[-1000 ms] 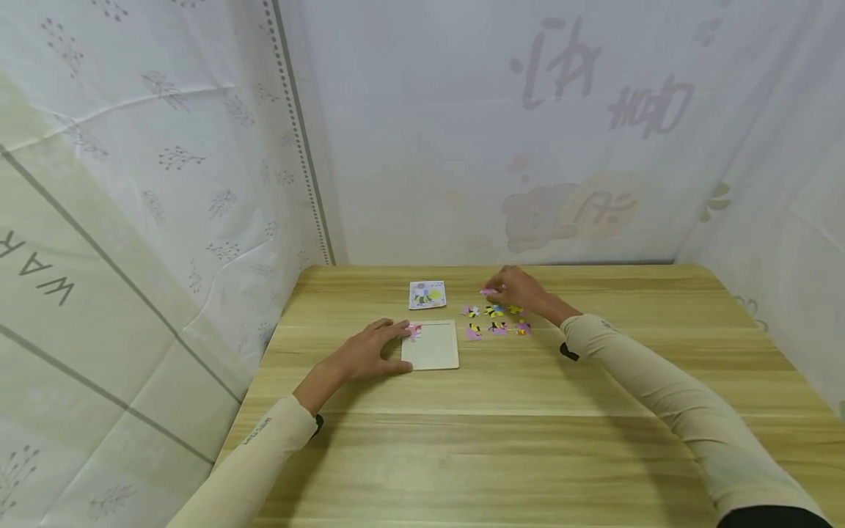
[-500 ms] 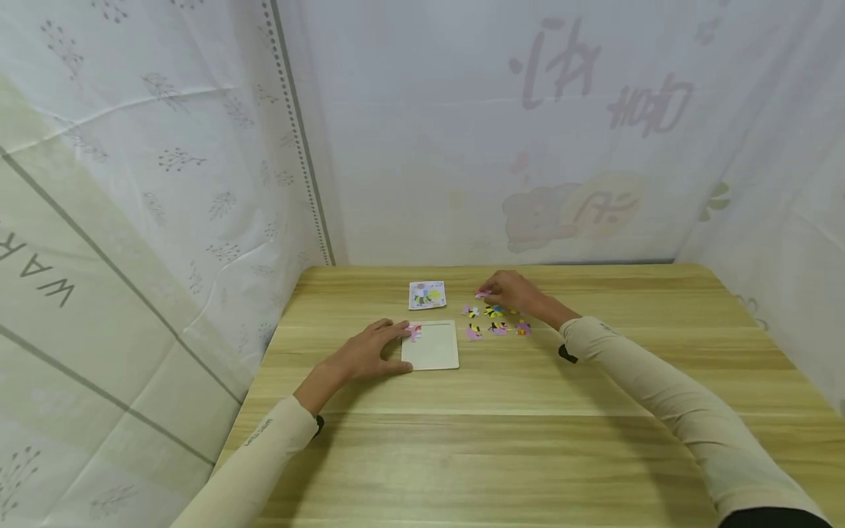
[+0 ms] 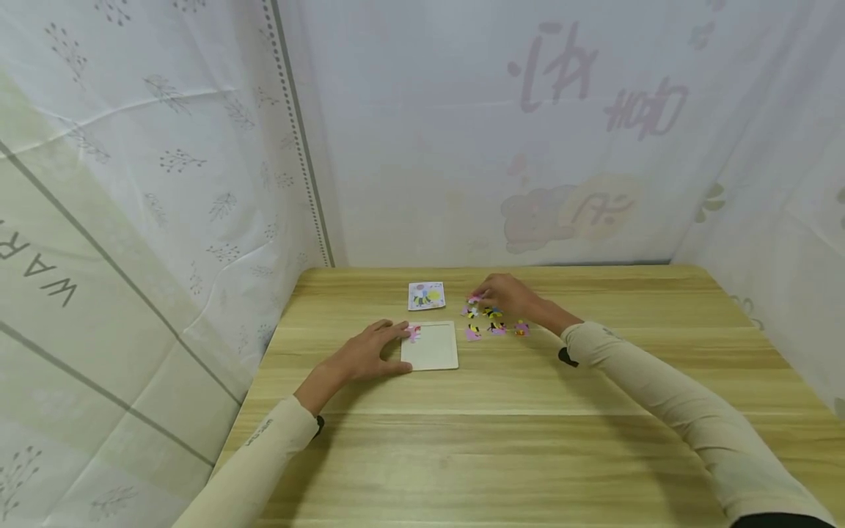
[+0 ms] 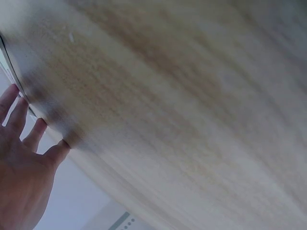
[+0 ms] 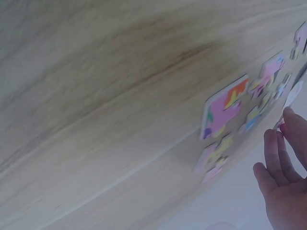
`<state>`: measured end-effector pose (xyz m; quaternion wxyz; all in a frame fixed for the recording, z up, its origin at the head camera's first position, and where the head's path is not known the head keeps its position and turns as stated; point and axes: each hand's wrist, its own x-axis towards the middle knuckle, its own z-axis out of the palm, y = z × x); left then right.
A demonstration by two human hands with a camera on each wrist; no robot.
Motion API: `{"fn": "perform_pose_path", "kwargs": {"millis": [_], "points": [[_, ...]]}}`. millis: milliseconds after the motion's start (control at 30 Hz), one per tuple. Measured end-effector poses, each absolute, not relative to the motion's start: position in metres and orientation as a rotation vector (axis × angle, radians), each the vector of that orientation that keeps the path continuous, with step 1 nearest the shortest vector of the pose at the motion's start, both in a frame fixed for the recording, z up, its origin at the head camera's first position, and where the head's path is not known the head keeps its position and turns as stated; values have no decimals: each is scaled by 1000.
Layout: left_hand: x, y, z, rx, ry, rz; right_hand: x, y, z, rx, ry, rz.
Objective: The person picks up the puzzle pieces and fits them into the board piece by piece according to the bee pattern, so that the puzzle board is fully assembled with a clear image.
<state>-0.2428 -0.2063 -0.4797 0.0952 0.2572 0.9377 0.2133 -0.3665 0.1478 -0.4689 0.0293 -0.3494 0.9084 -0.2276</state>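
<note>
My left hand (image 3: 363, 353) rests at the left edge of a pale square puzzle tray (image 3: 437, 352), thumb near its front corner and relaxed fingers at its far left. A pink puzzle piece (image 3: 414, 334) sits in the tray's far left corner, partly covered by the fingertips. Over the far side of the loose pieces, my right hand (image 3: 508, 295) pinches a pinkish puzzle piece (image 3: 474, 299) between thumb and fingertips. In the right wrist view the held piece is mostly hidden behind the fingers (image 5: 271, 148).
Several loose puzzle pieces (image 3: 473, 333) in pink, yellow and black lie in rows right of the tray, some behind the right hand. A card with a bee picture (image 3: 425, 295) lies beyond the tray. The wooden table (image 3: 422, 455) ends at a printed curtain (image 3: 422, 147).
My right hand has moved left and slightly nearer with the pinched puzzle piece, which now overlaps the far left loose pieces. The left hand has stayed on the tray.
</note>
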Motion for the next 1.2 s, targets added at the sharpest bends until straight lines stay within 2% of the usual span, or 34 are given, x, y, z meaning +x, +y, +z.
{"fn": "perform_pose_path", "kwargs": {"millis": [533, 1200], "points": [[-245, -210, -484, 755, 2778, 626, -337, 119, -461, -1245, 2650, -887], [-244, -208, -481, 743, 2773, 623, -324, 77, -469, -1387, 2662, -744]]}}
